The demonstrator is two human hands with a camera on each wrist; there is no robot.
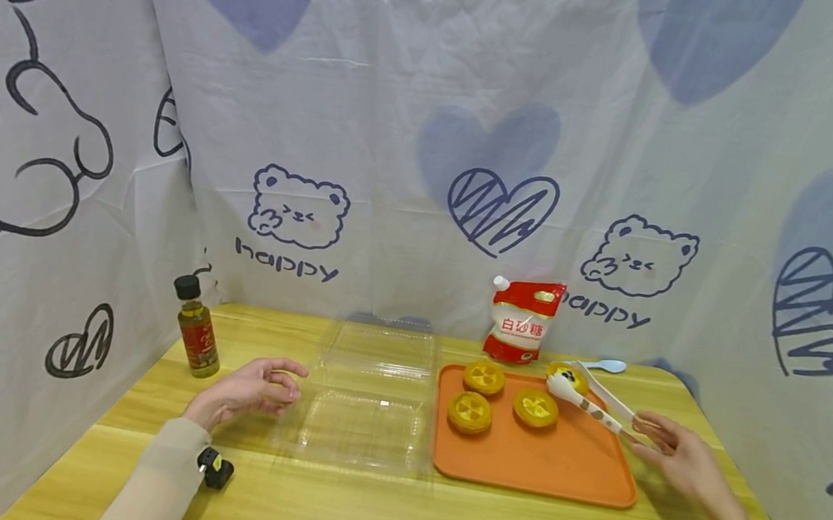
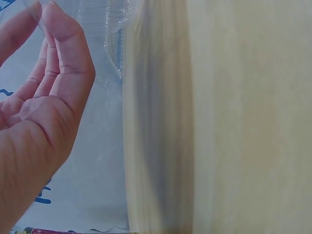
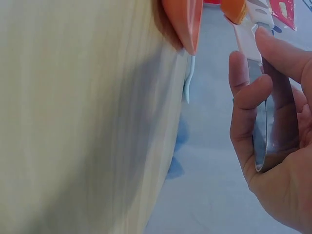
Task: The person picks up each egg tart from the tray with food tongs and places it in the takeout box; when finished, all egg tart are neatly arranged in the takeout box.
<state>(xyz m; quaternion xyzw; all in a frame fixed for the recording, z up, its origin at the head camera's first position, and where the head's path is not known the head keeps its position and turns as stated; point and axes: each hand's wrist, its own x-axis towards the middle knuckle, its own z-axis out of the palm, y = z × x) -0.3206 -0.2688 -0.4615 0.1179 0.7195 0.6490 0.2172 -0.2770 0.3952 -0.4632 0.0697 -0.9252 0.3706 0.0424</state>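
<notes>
My right hand grips a pair of tongs, white with brown spots and metal toward the grip. The tong ends lie on both sides of an egg tart at the tray's back right; whether it is lifted I cannot tell. On the orange tray sit three more egg tarts. A clear plastic clamshell box lies opened flat, left of the tray. Beside its left edge is my left hand, fingers loosely bent. Plastic shows near those fingertips; contact is unclear.
A red and white pouch with a white cap stands behind the tray. Near it lies a light blue spoon. At the far left stands a black-capped bottle. White printed curtains enclose the wooden table.
</notes>
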